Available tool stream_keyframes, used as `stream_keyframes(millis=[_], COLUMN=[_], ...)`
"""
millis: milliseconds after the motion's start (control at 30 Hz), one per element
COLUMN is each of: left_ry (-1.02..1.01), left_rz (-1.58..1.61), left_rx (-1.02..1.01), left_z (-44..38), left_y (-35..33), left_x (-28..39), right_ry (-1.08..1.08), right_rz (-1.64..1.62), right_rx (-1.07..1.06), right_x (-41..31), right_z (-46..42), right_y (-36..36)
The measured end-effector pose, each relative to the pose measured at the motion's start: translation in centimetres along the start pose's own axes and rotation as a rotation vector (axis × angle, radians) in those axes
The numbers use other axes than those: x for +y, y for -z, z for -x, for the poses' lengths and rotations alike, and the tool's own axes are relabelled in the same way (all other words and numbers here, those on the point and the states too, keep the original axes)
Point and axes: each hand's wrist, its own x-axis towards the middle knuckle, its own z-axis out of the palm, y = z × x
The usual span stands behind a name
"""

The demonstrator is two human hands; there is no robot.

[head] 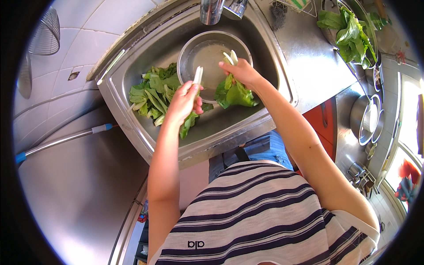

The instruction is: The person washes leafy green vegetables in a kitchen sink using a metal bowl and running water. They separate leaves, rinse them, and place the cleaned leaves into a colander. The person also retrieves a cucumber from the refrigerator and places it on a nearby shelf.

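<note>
My left hand (186, 101) grips a leafy green with a white stalk (198, 75); the stalk points up and the leaves hang below my fingers. In my right hand (243, 73) is another bunch of leafy greens (237, 93), pale stalk ends jutting above the thumb. Both hands are over a stainless steel sink (212, 127). Between and behind them, a round metal basin (213, 33) stands in the sink with what looks like water inside. A pile of leafy greens (155, 87) lies in the sink, left of the basin and partly hidden by my left hand.
A metal faucet (211, 11) overhangs the sink's back. More greens (356, 38) fill a colander at the far right, beyond the steel counter (309, 63). Metal bowls (364, 119) stand along the right. A pole with blue ends (66, 142) lies at left; a wire strainer (46, 33) hangs on the tiles.
</note>
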Motion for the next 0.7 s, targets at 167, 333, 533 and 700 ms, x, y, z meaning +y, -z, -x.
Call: stream_keyframes(millis=[167,333,533,700], left_ry=[-0.101,-0.159,-0.247,-0.320], left_rz=[0.174,0.042,0.081,-0.148], left_rx=[-0.062,-0.085,0.025,0.392], left_z=[-1.1,-0.1,-0.5,-6.5], left_y=[-5.7,-5.6,-1.0,0.5], left_x=[-0.7,-3.6,-2.3,-6.2], right_ry=[0.114,0.225,0.271,0.155], right_rz=[-0.218,-0.444,-0.575,-0.589], right_rx=[-0.054,0.199,0.286,0.434], right_x=[-0.1,-2.5,-2.7,-1.6], right_z=[1.9,3.2,2.5,-3.0], right_y=[-1.1,1.2,2.0,-0.7])
